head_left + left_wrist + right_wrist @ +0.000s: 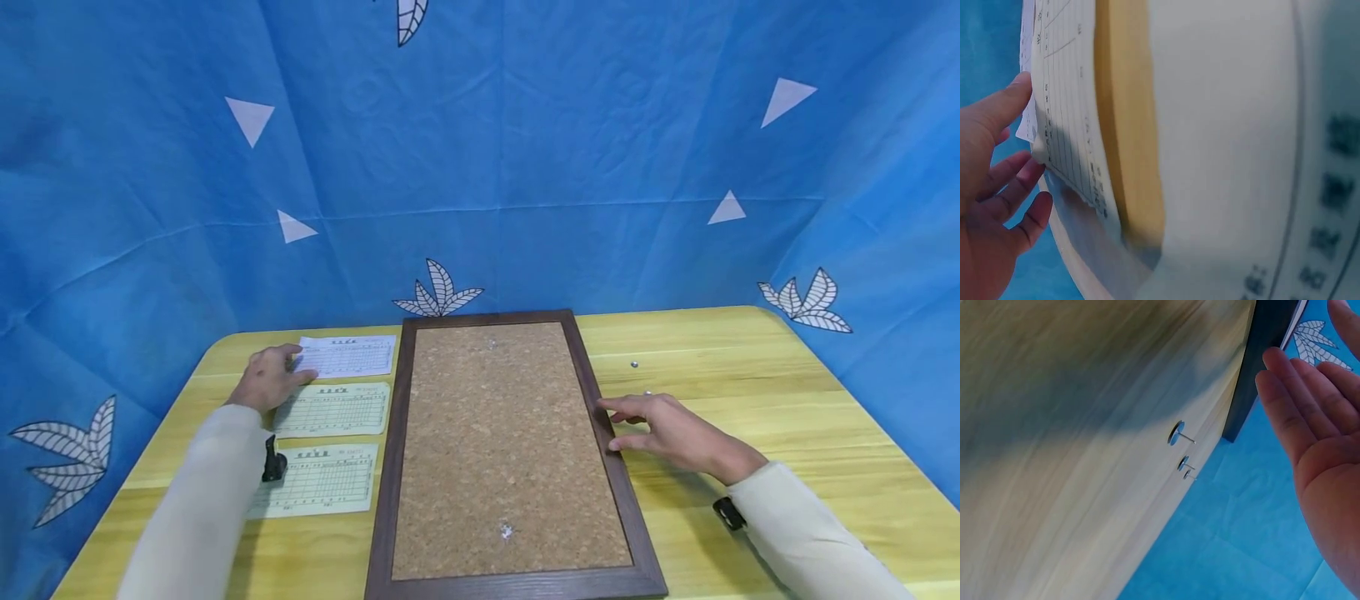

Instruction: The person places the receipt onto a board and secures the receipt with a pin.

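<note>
At the far left, my left hand (273, 377) is at the left edge of a white printed form (352, 357), its fingertips on the upper side and the thumb by the lower corner. Below that lie two pale green forms, a middle one (337, 411) and a lower one (330, 482) partly covered by my sleeve. A cork board (510, 433) with a dark wooden frame lies upright in the middle. My right hand (671, 429) reaches the frame's right side with fingers loosely extended, fingertips at the wood, holding nothing.
Several thumbtacks (1176, 433) lie points up on the wooden table (765, 375), right of the board. Silvery spots (506, 531) show near the top and bottom of the cork. A blue patterned cloth (525, 150) hangs behind the table.
</note>
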A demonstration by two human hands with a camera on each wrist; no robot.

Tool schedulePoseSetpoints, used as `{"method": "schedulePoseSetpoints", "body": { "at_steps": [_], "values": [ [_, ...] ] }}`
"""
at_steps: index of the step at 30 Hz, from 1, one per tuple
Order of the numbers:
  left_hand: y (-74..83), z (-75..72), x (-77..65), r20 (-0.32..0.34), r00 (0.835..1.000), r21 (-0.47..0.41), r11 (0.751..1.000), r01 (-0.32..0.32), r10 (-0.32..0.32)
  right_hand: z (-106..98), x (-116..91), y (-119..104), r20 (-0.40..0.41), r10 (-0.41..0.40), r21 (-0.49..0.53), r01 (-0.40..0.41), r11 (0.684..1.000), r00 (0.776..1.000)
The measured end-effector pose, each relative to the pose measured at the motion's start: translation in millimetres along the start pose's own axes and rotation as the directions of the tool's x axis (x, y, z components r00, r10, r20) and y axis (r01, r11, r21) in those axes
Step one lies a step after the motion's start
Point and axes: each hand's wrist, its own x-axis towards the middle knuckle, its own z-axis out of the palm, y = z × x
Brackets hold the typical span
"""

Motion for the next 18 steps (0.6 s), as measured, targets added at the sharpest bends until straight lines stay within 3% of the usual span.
{"method": "schedulePoseSetpoints", "body": {
  "at_steps": [7, 15, 18],
  "values": [
    [3.4, 2.9, 2.3, 0.009, 1.000, 0.025, 0.999, -0.024, 0.024, 0.5, -0.4, -1.4, 0.019, -0.010, -0.005, 0.010, 1.000, 1.000],
    [6.5, 1.5, 4.1, 0.035, 0.999, -0.016, 1.000, 0.018, -0.018, 2.8, -1.3, -1.3, 0.047, 0.037, -0.017, -0.036, 0.999, 0.998],
    [7.0, -0.4, 4.3, 0.045, 0.998, -0.057, 0.997, 0.053, -0.050, 3.9, -1.2, -1.5, 0.046, 0.018, -0.007, -0.018, 1.000, 0.999]
  ]
}}
